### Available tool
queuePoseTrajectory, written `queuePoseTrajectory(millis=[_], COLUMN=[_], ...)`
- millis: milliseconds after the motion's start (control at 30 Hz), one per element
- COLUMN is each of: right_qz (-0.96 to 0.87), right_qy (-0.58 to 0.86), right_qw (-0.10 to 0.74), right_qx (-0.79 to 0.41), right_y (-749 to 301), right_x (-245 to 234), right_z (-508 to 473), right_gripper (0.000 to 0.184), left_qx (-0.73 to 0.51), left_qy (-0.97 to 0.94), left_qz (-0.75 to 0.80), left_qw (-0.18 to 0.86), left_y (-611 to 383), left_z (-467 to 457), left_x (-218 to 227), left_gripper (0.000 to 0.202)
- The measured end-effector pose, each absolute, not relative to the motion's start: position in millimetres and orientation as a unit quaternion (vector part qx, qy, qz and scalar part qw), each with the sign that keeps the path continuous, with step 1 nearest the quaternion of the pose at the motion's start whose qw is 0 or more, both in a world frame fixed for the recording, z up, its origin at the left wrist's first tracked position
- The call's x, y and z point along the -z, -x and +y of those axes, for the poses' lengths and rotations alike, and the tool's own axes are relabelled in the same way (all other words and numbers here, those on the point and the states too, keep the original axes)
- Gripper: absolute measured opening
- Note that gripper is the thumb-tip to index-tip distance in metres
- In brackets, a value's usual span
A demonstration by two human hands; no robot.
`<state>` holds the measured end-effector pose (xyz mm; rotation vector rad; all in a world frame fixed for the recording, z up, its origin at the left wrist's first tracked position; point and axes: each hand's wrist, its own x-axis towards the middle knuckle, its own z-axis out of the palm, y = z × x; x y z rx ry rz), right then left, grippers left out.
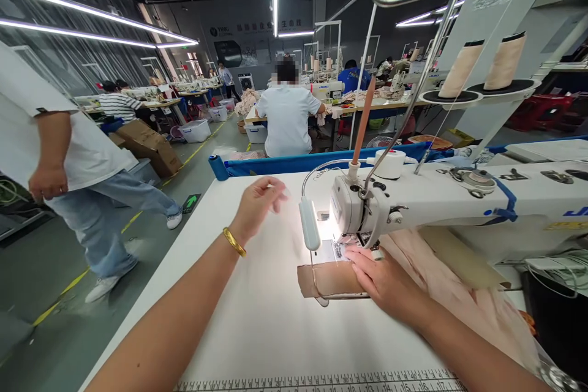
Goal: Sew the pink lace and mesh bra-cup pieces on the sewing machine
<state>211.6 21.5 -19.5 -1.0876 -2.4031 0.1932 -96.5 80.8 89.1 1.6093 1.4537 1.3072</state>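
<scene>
My left hand point(257, 203) hovers above the white table point(257, 318), left of the sewing machine point(413, 196), fingers loosely curled and partly blurred, with nothing visible in them; a gold bangle point(234, 242) sits on its wrist. My right hand point(383, 275) lies flat with its fingers stretched out on pale pink fabric point(463, 294) beside the needle area. A brown paper-like piece point(328, 278) lies on the table just left of that hand, under the machine's lit head.
A person in a white shirt and jeans point(68, 165) walks along the aisle at left. Another person point(287, 116) sits with their back to me ahead. Two thread cones point(487, 64) stand on the machine's rack. Cardboard boxes point(147, 144) and bins line the aisle.
</scene>
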Motion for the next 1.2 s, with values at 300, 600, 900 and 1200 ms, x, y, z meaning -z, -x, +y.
queuePoseTrajectory(millis=[300,600,900,1200], right_qz=[-0.878,-0.897,-0.693,-0.572], right_qy=[0.396,0.277,0.302,0.178], right_qw=[0.255,0.314,0.192,0.259], right_qx=[-0.082,-0.143,-0.626,-0.757], right_y=[-212.1,-197.0,-117.3,-39.4], right_x=[18.7,13.5,-53.1,-40.1], right_z=[19.5,2.2,-8.0,12.4], right_gripper=[0.029,0.032,0.084,0.042], left_qx=[-0.512,-0.479,-0.364,-0.456], left_qy=[-0.382,-0.421,-0.571,-0.541], left_qz=[0.654,0.621,0.431,0.475], left_qw=[0.405,0.455,0.596,0.523], left_y=[169.1,132.3,113.0,184.0], left_z=[50.1,22.2,-54.5,-71.9], left_x=[-45.9,-76.9,-113.3,-85.6], left_gripper=[0.038,0.036,0.031,0.031])
